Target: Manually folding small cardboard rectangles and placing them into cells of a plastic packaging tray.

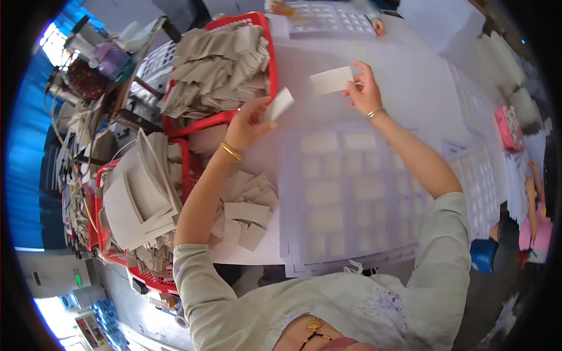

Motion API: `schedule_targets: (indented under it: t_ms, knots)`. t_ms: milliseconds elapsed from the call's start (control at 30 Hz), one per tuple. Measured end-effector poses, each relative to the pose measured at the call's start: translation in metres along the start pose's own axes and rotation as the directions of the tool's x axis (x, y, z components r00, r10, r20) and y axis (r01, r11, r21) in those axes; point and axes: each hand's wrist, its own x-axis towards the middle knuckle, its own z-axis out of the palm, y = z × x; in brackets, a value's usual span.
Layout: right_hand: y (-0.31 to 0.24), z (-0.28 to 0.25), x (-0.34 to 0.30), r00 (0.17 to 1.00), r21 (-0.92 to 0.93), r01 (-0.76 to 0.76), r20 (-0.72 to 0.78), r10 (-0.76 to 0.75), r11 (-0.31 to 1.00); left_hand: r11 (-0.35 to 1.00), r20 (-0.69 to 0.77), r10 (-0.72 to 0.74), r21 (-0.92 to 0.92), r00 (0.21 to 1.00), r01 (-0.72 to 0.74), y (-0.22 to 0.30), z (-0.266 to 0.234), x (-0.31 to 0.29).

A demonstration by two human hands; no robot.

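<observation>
Above the white table, my right hand pinches a white rectangular card by its right end. My left hand has a smaller-looking white card, tilted, between thumb and fingers beside the red basket. The two cards are apart. Below my hands lies a stack of pale lilac sheets with rectangular compartments of several sizes, many showing pale cream pieces. Left of this stack is a loose pile of white cards.
A red basket heaped with grey-white cards stands at far left; another red basket holds larger bent sheets. More compartmented sheets lie at right. Across the table, another person's hands are at a similar sheet. A pink box sits at right.
</observation>
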Motion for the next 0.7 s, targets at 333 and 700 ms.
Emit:
schedule_targets:
  t_ms: [333,700]
  knots:
    - [0.025,-0.133,-0.074,0.988,-0.216,-0.153,-0.005,0.156,0.964,0.67,0.304,0.04,0.698,0.952,-0.252,0.001,0.094,-0.014]
    - [0.041,-0.125,-0.087,0.969,-0.177,-0.223,0.065,0.238,0.959,0.726,0.233,0.007,0.668,0.973,-0.165,-0.006,0.097,-0.011]
